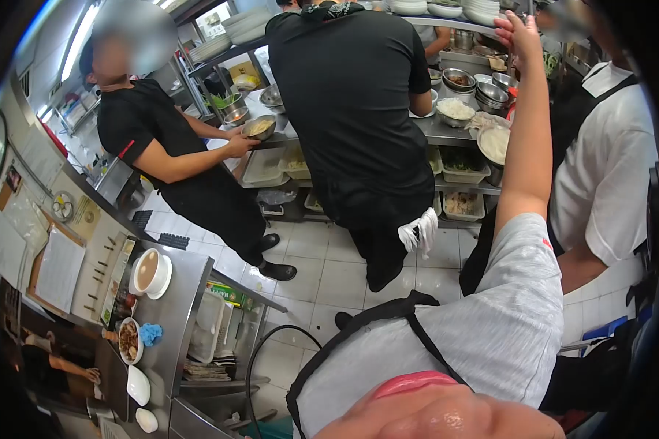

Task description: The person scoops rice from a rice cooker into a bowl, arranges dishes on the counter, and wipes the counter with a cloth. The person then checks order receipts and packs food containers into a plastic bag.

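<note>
My right arm stretches up along the right side of the view, and my right hand (pixel 520 36) is raised beside the upper shelf with its fingers apart. I see nothing held in it. Nearest to it is a stack of white plates (pixel 482 10) on that shelf. Below the hand, on the steel counter, are metal bowls (pixel 492 91), a bowl of white rice (pixel 455 110) and a large pot with pale contents (pixel 495 144). My left hand is out of view.
A person in black (pixel 351 110) leans over the counter ahead. Another person (pixel 161 139) at left holds a metal bowl (pixel 260 128). Someone in white (pixel 600 161) stands close at right. Left, a steel table (pixel 170 311) carries a soup bowl (pixel 149 269) and a bowl of food (pixel 130 342).
</note>
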Demonstrator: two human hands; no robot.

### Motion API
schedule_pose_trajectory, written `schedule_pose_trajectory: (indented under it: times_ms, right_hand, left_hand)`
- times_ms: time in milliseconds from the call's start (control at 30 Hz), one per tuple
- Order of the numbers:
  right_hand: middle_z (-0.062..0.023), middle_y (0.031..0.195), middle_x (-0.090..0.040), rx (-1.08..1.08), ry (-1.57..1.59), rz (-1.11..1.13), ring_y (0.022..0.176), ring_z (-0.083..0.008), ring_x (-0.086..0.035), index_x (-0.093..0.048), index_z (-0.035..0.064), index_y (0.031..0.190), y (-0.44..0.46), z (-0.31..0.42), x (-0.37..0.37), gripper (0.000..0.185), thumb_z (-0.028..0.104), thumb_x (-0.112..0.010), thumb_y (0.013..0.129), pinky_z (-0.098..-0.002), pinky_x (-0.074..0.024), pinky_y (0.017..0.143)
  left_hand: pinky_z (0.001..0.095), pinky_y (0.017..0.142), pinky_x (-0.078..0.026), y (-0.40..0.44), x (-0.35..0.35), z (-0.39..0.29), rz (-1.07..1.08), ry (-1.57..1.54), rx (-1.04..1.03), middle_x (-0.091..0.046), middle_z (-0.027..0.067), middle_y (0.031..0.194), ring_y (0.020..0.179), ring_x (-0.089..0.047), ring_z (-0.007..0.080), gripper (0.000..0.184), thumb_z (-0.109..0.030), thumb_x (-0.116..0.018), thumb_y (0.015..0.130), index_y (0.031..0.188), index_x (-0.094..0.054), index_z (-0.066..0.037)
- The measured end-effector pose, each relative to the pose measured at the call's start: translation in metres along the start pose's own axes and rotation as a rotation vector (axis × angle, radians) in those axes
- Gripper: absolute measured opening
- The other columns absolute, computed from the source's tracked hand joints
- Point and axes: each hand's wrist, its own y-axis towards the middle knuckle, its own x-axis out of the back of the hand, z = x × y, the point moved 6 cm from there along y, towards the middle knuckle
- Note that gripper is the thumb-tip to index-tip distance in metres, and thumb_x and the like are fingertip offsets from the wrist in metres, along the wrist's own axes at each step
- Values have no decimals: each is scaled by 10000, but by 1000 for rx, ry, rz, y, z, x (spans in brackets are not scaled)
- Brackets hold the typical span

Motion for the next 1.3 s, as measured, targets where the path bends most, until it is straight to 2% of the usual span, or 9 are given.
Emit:
schedule_pose_trajectory:
  times_ms: [133, 400, 567, 667, 833, 1000, 1033, 1233, 1300]
  right_hand:
    - [-76, 867, -602, 231, -27, 150, 613, -55, -510, -334, 28, 1239, -49, 22, -27, 526, 225, -536, 795, -162, -370, 523]
    - [-99, 833, -605, -303, -374, 1535, 696, -120, -579, -599, -17, 886, -295, -60, -132, 170, 83, -526, 769, -237, -480, 571]
    - [-60, 699, -610, -627, -748, 2059, 597, -113, -554, -619, 24, 740, -443, -241, -91, 286, 283, -510, 792, -256, -457, 590]
    - [-64, 610, -588, 374, -1110, 2013, 559, -172, -570, -609, 36, 678, -530, -440, 22, 262, 256, -510, 780, -291, -454, 561]
    - [-67, 613, -589, -797, -1461, 2079, 559, -188, -573, -610, 38, 687, -559, -523, 210, 253, 251, -510, 779, -312, -457, 552]
    - [-69, 616, -590, -1086, -1465, 1846, 559, -203, -577, -611, 39, 696, -548, -469, 210, 244, 245, -511, 779, -333, -459, 542]
    - [-74, 627, -595, -1574, -1429, 1667, 550, -211, -576, -611, 34, 739, -586, -595, 289, 214, 232, -534, 766, -370, -462, 534]
    - [-109, 803, -607, 576, -1229, 2555, 791, -242, -584, -629, 107, 823, -576, -578, 118, 265, 113, -627, 558, -363, -465, 686]
    - [-99, 802, -609, -350, -1223, 2113, 755, -259, -586, -627, 98, 820, -589, -619, 99, 218, 129, -595, 607, -368, -468, 687]
  left_hand:
    - [402, 677, -423, 8, -5, 10, 35, 8, 27, -415, 97, 1057, 994, -420, 281, 736, -482, -668, 570, 1169, -392, -156]
    - [385, 773, -355, 16, -39, 26, -10, 7, 43, -396, 116, 1070, 990, -398, 283, 757, -452, -659, 594, 1215, -328, -172]
    - [393, 801, -331, 19, -36, 21, 30, -39, 43, -379, 126, 1096, 1005, -379, 287, 751, -435, -656, 605, 1222, -315, -175]
    - [396, 804, -329, 18, -38, 28, 42, -23, 38, -375, 131, 1106, 1012, -374, 292, 750, -430, -655, 606, 1222, -312, -173]
    - [400, 812, -324, 17, -35, 22, 44, -1, 61, -367, 136, 1120, 1020, -369, 301, 741, -421, -647, 616, 1222, -304, -168]
    - [399, 822, -317, 18, -35, 20, 59, 20, 54, -362, 140, 1129, 1024, -366, 301, 715, -411, -623, 637, 1223, -301, -158]
    - [399, 822, -316, 17, -34, 20, 64, 13, 54, -361, 141, 1129, 1023, -366, 300, 715, -410, -622, 637, 1224, -301, -157]
    - [401, 812, -322, 18, -35, 18, 51, 11, 49, -372, 147, 1105, 1002, -377, 300, 714, -405, -616, 634, 1226, -307, -152]
    - [403, 808, -325, 19, -36, 18, 35, 18, 45, -377, 149, 1096, 996, -380, 303, 711, -403, -613, 630, 1222, -313, -147]
